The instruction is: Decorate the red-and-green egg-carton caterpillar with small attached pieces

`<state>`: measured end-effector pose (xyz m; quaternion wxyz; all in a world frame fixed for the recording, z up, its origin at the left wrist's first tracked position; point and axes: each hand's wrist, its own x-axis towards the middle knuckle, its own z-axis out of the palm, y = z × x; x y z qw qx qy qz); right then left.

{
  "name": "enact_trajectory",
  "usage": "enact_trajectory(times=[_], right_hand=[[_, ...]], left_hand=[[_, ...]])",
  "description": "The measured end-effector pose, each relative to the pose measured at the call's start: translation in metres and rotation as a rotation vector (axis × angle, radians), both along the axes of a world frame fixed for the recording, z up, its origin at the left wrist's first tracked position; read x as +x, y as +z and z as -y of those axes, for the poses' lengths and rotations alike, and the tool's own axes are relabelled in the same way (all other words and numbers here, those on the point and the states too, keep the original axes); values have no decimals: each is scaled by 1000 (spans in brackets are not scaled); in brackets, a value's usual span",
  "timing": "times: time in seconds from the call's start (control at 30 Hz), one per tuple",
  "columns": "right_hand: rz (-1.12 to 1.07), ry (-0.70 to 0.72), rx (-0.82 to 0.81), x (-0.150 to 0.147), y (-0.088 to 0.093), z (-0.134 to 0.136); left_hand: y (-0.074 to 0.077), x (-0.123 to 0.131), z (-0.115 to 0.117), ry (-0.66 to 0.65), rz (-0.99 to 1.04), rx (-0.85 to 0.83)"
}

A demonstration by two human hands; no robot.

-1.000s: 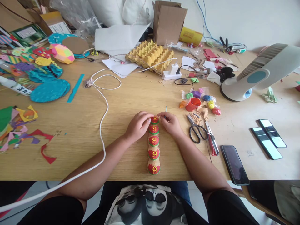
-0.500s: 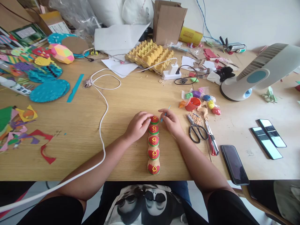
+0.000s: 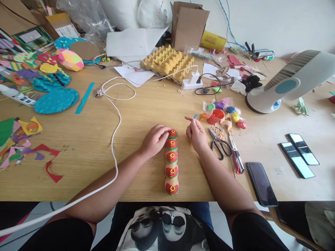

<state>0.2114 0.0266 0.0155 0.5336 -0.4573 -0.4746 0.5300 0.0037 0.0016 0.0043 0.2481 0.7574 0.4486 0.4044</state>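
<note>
A row of joined tan craft segments (image 3: 171,164) lies lengthwise before me on the wooden table. Each of its several segments carries red clay with a green rim and small yellow details. At its far end, my left hand (image 3: 156,139) has its bent fingers pressed against the last red segment (image 3: 172,134) from the left. My right hand (image 3: 196,134) is to the right, apart from the row. It pinches a thin blue stick-like tool (image 3: 195,116), its index finger pointing left; most of the tool is hidden in the hand.
Scissors (image 3: 220,144), a utility knife (image 3: 236,155) and a phone (image 3: 261,184) lie right of my hand. Behind them are a red cup (image 3: 215,116) and bagged coloured clay (image 3: 235,116). A fan (image 3: 285,83) stands farther right. A white cable (image 3: 113,139) crosses at left.
My right hand has moved right, away from the far segment, taking the blue tool with it. My left hand remains against that segment.
</note>
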Motion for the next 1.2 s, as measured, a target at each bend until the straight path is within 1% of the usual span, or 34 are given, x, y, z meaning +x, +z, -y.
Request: enact_trajectory(times=[0.13, 0.27, 0.53, 0.73, 0.83, 1.07, 1.2], right_hand=[[68, -25, -36, 3, 1, -1], [123, -18, -43, 4, -1, -1], [31, 65, -65, -5, -11, 1], [78, 77, -57, -5, -10, 1], [66, 83, -64, -6, -10, 2], [115, 92, -59, -7, -9, 3], [94, 91, -64, -8, -9, 2]], left_hand=[[-1, 0, 0, 0, -4, -8], [-1, 0, 0, 1, -15, -6], [1, 0, -1, -18, -35, -19], [0, 0, -1, -19, -33, -3], [-1, 0, -1, -18, -32, 0], [0, 0, -1, -13, -35, 1], [0, 0, -1, -16, -35, 3]])
